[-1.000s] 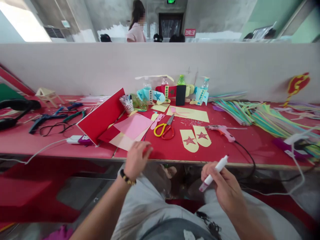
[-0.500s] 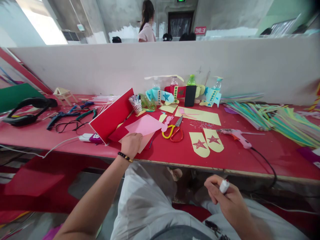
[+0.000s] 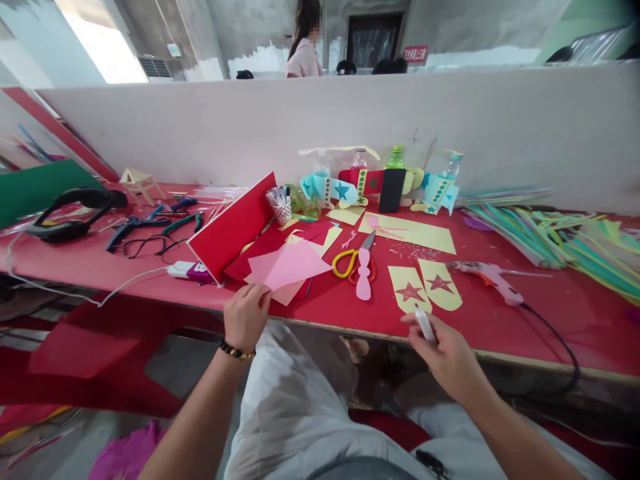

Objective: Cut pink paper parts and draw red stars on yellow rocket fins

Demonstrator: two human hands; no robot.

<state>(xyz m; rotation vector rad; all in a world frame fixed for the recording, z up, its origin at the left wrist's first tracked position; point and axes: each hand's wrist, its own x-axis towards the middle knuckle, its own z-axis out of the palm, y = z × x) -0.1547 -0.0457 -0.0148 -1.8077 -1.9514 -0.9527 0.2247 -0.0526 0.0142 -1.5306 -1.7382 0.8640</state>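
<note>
Head view: right hand (image 3: 447, 353) hides most of the white marker (image 3: 425, 325).

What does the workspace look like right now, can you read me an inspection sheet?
Surface: red tabletop, paper scraps near the star cards.
Job's things: left hand at the edge of pink paper; right hand holds a white marker, its tip over yellow cards with red stars.
Clutter: scissors under a pink paper cutout, pliers, black headset, coloured straws.
Cables: black cord of a pink glue gun; white cord.
Surroundings: pale partition wall; a standing person beyond it.
</note>
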